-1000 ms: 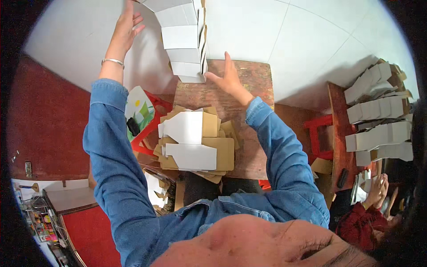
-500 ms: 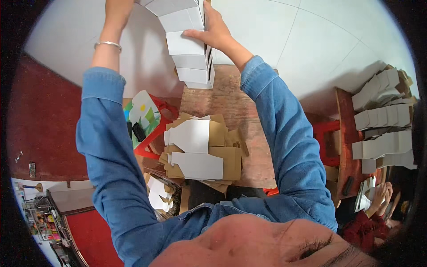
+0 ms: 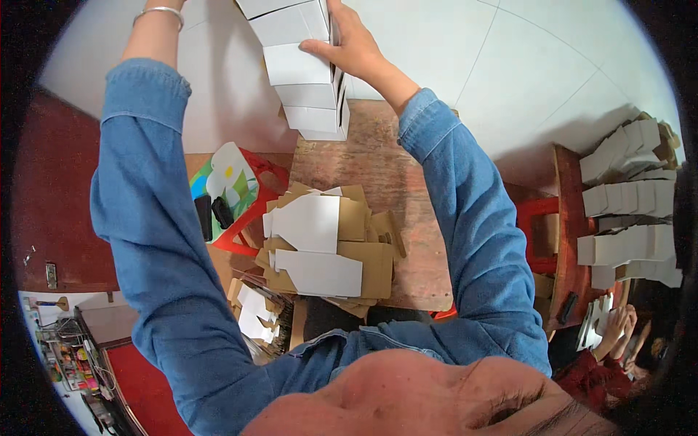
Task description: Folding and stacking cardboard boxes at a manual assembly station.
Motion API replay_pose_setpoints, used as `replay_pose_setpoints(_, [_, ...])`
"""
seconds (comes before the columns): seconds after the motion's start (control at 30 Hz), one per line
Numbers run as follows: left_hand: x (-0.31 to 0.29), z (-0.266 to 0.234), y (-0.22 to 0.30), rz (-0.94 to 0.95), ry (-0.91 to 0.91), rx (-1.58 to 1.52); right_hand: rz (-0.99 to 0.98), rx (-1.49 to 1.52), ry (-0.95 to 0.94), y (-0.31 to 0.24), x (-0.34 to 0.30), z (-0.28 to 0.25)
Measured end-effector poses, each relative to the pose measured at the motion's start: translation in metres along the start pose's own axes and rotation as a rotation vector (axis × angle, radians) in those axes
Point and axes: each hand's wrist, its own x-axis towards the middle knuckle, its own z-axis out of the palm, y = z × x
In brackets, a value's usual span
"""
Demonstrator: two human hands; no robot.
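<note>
A tall stack of white cardboard boxes (image 3: 299, 65) rises at the far end of the wooden table (image 3: 378, 145), against the white wall. My right hand (image 3: 350, 45) lies along the stack's right side, its thumb spread across a front face and its fingers stretched up the side. At the top edge, my left hand (image 3: 169, 3) is nearly all cut off, left of the stack; a bracelet circles the wrist and the fingers are hidden. Nearer me on the table lies a pile of flattened cartons (image 3: 320, 272), white and brown, which neither hand touches.
Left of the table stands a red stool (image 3: 251, 192) with a patterned top and black items on it. At right, another table (image 3: 571, 211) bears rows of white boxes (image 3: 629, 196). A co-worker's hands (image 3: 618, 327) hold white card pieces at lower right.
My left hand has moved up and to the left, away from the stack and mostly out of the picture. My right hand stays against the boxes. The view has shifted slightly.
</note>
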Motion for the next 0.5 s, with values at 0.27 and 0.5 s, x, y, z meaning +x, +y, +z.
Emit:
replay_pose_setpoints(0.27, [-0.013,0.011,-0.028,0.342,0.052,0.120,-0.022,-0.093,0.068,-0.002,-0.006,-0.002])
replay_pose_setpoints(0.5, [-0.035,0.010,-0.027,0.262,0.158,0.268,0.250,-0.038,0.013,0.001,-0.056,-0.016])
